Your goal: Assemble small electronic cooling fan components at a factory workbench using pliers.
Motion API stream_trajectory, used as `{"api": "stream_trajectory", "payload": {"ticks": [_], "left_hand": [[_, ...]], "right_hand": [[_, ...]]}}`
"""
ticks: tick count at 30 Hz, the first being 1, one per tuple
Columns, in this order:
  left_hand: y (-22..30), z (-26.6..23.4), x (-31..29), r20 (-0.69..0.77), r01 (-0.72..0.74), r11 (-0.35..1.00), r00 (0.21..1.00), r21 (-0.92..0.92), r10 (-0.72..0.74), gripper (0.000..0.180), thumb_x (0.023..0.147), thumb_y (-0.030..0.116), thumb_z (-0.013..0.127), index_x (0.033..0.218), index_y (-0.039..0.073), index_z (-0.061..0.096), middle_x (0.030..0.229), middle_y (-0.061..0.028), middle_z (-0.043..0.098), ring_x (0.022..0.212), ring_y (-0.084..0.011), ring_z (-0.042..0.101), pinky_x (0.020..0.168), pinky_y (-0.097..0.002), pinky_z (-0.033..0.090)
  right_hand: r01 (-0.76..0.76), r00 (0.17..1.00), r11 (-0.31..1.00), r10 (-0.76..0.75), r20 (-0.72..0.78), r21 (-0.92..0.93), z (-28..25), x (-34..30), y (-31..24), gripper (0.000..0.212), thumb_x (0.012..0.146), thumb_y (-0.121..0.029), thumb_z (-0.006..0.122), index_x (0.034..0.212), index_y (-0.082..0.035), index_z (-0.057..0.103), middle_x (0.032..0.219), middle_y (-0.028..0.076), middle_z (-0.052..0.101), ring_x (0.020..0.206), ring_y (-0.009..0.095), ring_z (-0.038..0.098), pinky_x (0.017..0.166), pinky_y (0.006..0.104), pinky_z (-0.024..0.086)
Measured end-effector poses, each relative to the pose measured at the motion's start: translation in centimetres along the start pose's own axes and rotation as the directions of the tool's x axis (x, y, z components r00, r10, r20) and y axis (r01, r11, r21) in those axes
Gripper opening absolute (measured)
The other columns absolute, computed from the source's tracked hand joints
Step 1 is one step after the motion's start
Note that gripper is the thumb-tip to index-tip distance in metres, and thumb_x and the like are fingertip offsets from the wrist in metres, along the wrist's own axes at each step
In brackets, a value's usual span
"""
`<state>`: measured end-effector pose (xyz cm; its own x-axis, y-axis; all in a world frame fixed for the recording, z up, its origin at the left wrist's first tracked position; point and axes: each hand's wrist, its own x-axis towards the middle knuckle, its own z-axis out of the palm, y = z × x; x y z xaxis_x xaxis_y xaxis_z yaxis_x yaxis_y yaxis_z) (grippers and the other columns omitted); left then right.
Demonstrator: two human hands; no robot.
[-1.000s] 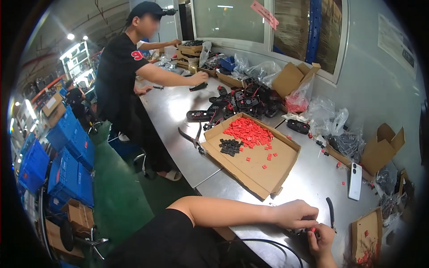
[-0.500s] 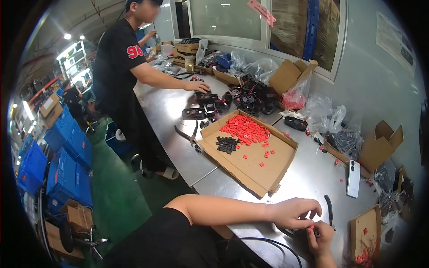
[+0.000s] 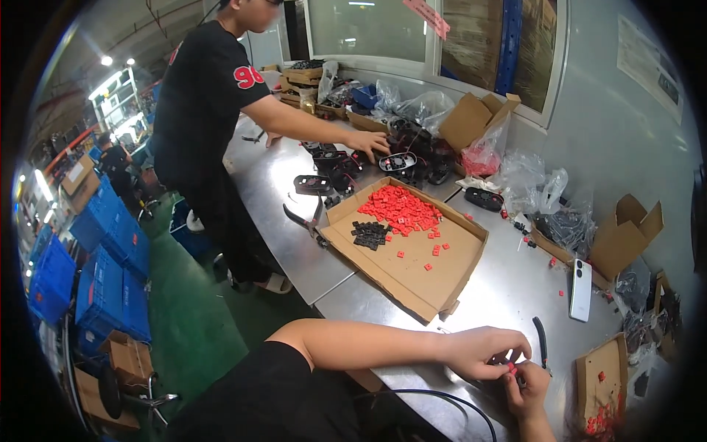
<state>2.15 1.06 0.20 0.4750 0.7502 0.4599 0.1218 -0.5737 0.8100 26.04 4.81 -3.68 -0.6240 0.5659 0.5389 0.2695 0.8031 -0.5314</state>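
Observation:
Above the metal table's near right part, my two hands meet fingertip to fingertip. A small red plastic piece (image 3: 511,367) shows between them. My left hand (image 3: 482,352) reaches in from the left, thumb and forefinger closed at the piece. My right hand (image 3: 529,392) comes up from the lower edge, its thumb and curled fingers pinching the same piece. Fingers hide most of it, and something dark shows beside it in the right hand. Just beyond the hands lies a black-handled tool (image 3: 542,342), partly hidden.
A shallow cardboard tray (image 3: 420,291) holds many red pieces (image 3: 398,209) and a cluster of black ones (image 3: 370,235). Pliers (image 3: 303,217) lie beside it. A white phone (image 3: 580,291) and a smaller cardboard box (image 3: 600,376) are at right. A co-worker's hand (image 3: 368,143) reaches among black housings.
The co-worker's arm has moved right, farther over the black housings. My hands stay almost in place, with the red piece showing a little more between the fingertips.

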Motion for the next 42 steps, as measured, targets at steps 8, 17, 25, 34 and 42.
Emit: {"api": "stream_trajectory", "payload": {"ticks": [8, 17, 25, 34, 42], "left_hand": [[-1.8, 1.4, 0.3, 0.029, -0.032, 0.999, 0.999, -0.015, 0.032, 0.018, 0.095, 0.016, 0.066, 0.108, 0.004, 0.063, 0.09, -0.0116, 0.065, 0.076, -0.0228, 0.062, 0.068, -0.0353, 0.05], [-1.7, -0.9, 0.5, -0.07, 0.139, 0.99, 0.988, 0.007, -0.138, 0.029, 0.094, 0.011, 0.068, 0.122, 0.002, 0.063, 0.103, -0.0114, 0.067, 0.085, -0.0167, 0.065, 0.072, -0.0331, 0.055], [-1.3, -1.2, 1.3, 0.298, -0.058, 0.854, 0.948, 0.516, -0.116, 0.074, 0.07, 0.044, 0.087, 0.129, 0.008, 0.062, 0.109, -0.0121, 0.06, 0.108, -0.0333, 0.056, 0.094, -0.0442, 0.045], [-0.8, -0.9, 1.7, 0.081, 0.001, 0.913, 0.996, 0.407, -0.037, 0.052, 0.072, 0.025, 0.086, 0.116, 0.007, 0.064, 0.104, -0.0116, 0.059, 0.096, -0.0311, 0.06, 0.085, -0.0391, 0.051], [-0.8, -0.5, 1.2, -0.104, 0.131, 0.956, 0.989, 0.263, -0.107, 0.061, 0.068, 0.02, 0.091, 0.122, 0.007, 0.064, 0.109, -0.0092, 0.061, 0.099, -0.024, 0.065, 0.082, -0.034, 0.055]], "right_hand": [[0.0, 0.999, 0.998, -0.004, -0.053, -0.067, -1.0, -0.6, -1.2, 0.014, 0.081, -0.012, 0.073, 0.079, -0.004, 0.061, 0.067, 0.011, 0.058, 0.055, 0.027, 0.055, 0.053, 0.0367, 0.039], [-0.059, 0.967, 0.997, 0.07, -0.244, 0.051, -1.5, 1.2, -0.1, 0.005, 0.089, -0.001, 0.063, 0.09, -0.001, 0.058, 0.088, 0.013, 0.063, 0.076, 0.022, 0.06, 0.069, 0.0319, 0.046], [-0.235, 0.892, 0.771, 0.413, -0.184, 0.591, -1.0, 1.0, 1.2, 0.023, 0.095, 0.003, 0.059, 0.086, -0.007, 0.04, 0.091, 0.01, 0.061, 0.076, 0.013, 0.063, 0.069, 0.028, 0.054], [-0.269, 0.84, 0.604, 0.528, -0.123, 0.75, -1.4, 1.3, 1.1, 0.022, 0.1, -0.005, 0.062, 0.111, -0.008, 0.043, 0.092, 0.01, 0.065, 0.08, 0.018, 0.067, 0.074, 0.0307, 0.056], [-0.304, 0.817, 0.56, 0.57, -0.092, 0.771, -1.1, 1.5, 1.2, 0.032, 0.103, -0.012, 0.06, 0.131, -0.004, 0.048, 0.108, 0.019, 0.072, 0.096, 0.019, 0.069, 0.087, 0.0318, 0.055]]}}
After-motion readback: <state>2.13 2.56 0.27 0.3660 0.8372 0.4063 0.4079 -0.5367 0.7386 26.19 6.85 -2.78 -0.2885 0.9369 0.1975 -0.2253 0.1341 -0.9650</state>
